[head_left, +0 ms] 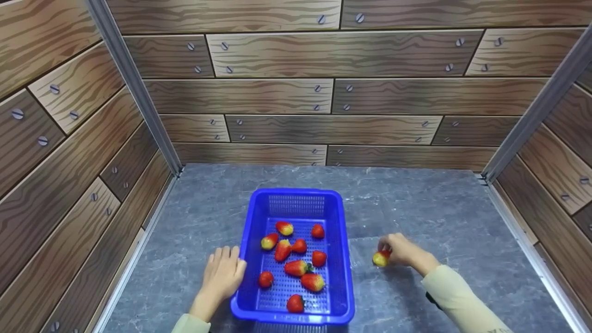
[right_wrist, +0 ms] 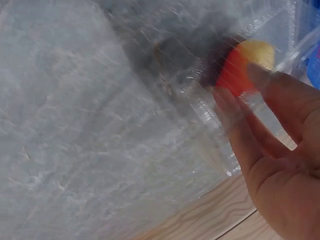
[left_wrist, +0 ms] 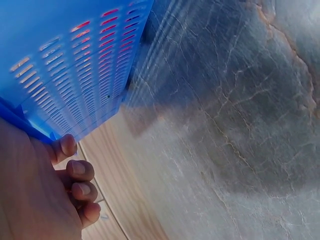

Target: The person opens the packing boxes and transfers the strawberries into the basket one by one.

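Note:
A blue plastic basket (head_left: 346,259) holds several red strawberries (head_left: 295,268), some with yellow ends and some with green leaves. At its left side, my left hand (head_left: 222,274) holds the rim, thumb over the edge. In the left wrist view, the other fingers (left_wrist: 81,170) curl outside the perforated basket wall (left_wrist: 75,65). To the right of the basket, my right hand (head_left: 401,249) pinches a red-and-yellow strawberry (head_left: 381,258) between thumb and fingertips. Clear plastic (right_wrist: 210,120) surrounds that strawberry in the right wrist view; its full outline is hard to make out.
The work surface is a grey marble-patterned top (head_left: 444,212). Wood-patterned walls (head_left: 277,97) enclose it at the back and both sides, with metal corner posts (head_left: 134,83) between them.

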